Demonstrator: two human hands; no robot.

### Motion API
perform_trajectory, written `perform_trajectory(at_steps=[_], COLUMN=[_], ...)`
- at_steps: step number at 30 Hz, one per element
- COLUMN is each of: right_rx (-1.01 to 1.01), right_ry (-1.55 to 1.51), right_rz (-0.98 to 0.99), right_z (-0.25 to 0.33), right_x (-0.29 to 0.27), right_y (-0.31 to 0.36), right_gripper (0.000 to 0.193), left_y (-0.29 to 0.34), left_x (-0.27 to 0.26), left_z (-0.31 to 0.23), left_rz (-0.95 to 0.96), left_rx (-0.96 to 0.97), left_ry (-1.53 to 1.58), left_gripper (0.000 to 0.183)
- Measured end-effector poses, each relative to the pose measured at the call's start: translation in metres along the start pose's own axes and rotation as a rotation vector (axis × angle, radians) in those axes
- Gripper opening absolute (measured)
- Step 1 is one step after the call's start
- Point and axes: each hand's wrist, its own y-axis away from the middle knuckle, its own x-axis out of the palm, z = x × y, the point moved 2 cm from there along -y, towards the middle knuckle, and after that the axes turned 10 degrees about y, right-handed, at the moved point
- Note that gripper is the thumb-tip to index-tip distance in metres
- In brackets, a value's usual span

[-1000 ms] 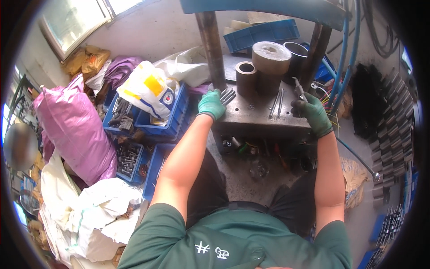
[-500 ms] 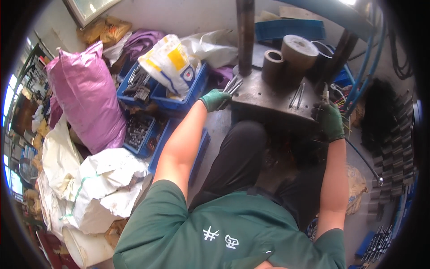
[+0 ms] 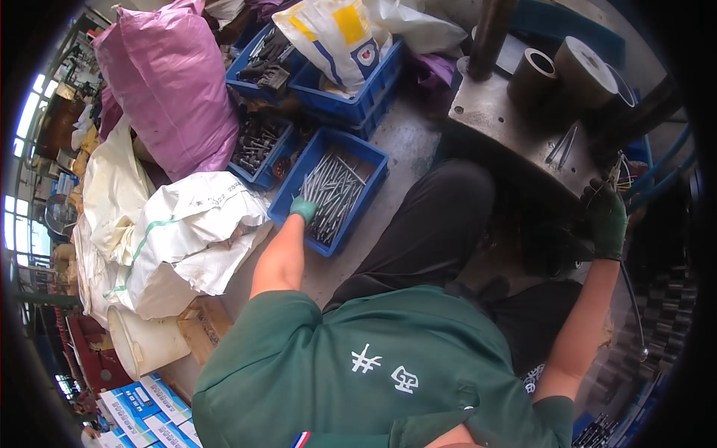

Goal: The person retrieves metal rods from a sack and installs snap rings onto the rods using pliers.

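Observation:
My left hand (image 3: 304,208), in a green glove, reaches into a blue bin (image 3: 376,173) at its near left side. Slender metal rods (image 3: 336,196) lie loose in a heap there, right against the hand; its fingers are hard to make out. On the right, my gloved right hand (image 3: 609,222) is closed around a slim upright tool with a pale tip (image 3: 616,170), just off the corner of a steel table (image 3: 478,112). A few short rods (image 3: 562,145) rest on that table, near its front edge.
A dark hollow cylinder (image 3: 532,78) and a wider drum (image 3: 586,71) stand on the steel table, beside thick posts (image 3: 493,33). Left of me are a pink sack (image 3: 168,89), white sacks (image 3: 194,224) and a bin of dark parts (image 3: 261,149). A ball-ended lever (image 3: 642,328) hangs at right.
My left hand has gone from the steel table's left corner, where it held several rods, down into the blue bin. The view has shifted left; my right hand keeps its place by the table.

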Motion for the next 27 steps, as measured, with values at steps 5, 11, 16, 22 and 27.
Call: perform_trajectory(at_steps=[5, 11, 16, 22, 27], right_rx=[-0.049, 0.008, -0.297, -0.38, -0.242], right_ry=[0.136, 0.28, 0.931, 1.273, 1.492], right_rz=[-0.014, -0.266, -0.396, -0.451, -0.403], right_z=[0.009, -0.001, -0.018, -0.019, -0.014], right_x=[-0.006, 0.03, 0.005, 0.041, 0.066], right_y=[0.01, 0.004, -0.024, -0.041, -0.053], right_gripper=[0.02, 0.033, 0.037, 0.034, 0.039], left_y=[0.011, -0.021, -0.037, 0.094, 0.242], left_x=[-0.002, -0.009, 0.029, 0.122, 0.203], left_z=[0.001, -0.042, -0.186, -0.446, -0.549], left_rz=[-0.207, -0.197, -0.241, 0.23, 0.612], left_rx=[0.174, 0.262, 0.66, 1.019, 1.125], left_ry=[-0.234, -0.248, -0.075, 0.199, 0.141], left_gripper=[0.051, 0.048, 0.044, 0.042, 0.031])
